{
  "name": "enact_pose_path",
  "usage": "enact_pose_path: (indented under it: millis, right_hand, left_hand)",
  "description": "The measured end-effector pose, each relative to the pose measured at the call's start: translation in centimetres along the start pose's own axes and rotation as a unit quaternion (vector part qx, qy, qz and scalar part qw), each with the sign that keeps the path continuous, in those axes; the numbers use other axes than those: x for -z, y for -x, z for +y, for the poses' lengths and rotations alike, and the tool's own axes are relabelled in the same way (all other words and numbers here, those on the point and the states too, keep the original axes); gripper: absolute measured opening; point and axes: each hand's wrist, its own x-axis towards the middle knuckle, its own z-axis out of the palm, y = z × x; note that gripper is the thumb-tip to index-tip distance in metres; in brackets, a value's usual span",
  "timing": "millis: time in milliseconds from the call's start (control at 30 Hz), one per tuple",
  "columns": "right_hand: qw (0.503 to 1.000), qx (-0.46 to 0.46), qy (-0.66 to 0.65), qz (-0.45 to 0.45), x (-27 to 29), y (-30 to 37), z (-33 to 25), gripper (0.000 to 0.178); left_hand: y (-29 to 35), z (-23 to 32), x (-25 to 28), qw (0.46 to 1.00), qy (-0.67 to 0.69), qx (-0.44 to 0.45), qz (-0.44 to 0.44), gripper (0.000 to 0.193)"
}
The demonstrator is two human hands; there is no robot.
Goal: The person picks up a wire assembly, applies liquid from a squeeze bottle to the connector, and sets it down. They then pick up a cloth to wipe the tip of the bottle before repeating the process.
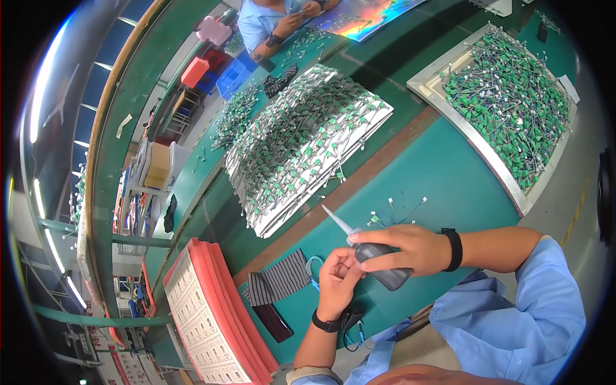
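My right hand (414, 247) grips a dark squeeze bottle (393, 278) with a long, pale tapered nozzle (337, 219) that points up and to the left. Close against the bottle's left side is my left hand (338, 277), its fingers curled and pinched together. What they hold, if anything, is hidden. Just beyond my hands, a few small green-and-white parts with wire leads (377, 219) lie on the green table (443, 183). A striped grey cloth (282, 279) and a blue-handled tool (314, 263) lie left of my left hand.
A white board (378, 119) piled with wired green parts lies ahead. At right, a shallow tray (475, 138) is heaped with similar parts. Red-edged printed sheets (212, 308) stand at lower left beside a dark phone (274, 323). Another person (260, 29) works across the table.
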Motion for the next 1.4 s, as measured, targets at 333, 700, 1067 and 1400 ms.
enact_pose_path:
  millis: [333, 700, 1067, 1400]
  right_hand:
    - [0.999, -0.040, -0.037, 0.002, -0.5, 0.4, 0.0, 0.063]
    - [0.998, -0.004, -0.057, 0.042, -0.1, 0.4, -0.1, 0.067]
    - [0.978, -0.005, -0.206, -0.024, -0.4, 0.5, 0.4, 0.064]
    - [0.981, -0.043, -0.191, 0.005, -0.1, 0.3, 0.3, 0.052]
  left_hand:
    - [0.1, 0.7, -1.6, 0.997, 0.073, -0.028, -0.016, 0.039]
    - [-0.2, -0.4, -1.1, 0.997, 0.076, -0.034, 0.004, 0.051]
    - [0.0, 0.5, -1.8, 0.964, 0.200, 0.160, -0.066, 0.057]
    - [-0.3, -0.6, -0.7, 0.950, 0.235, 0.164, -0.126, 0.046]
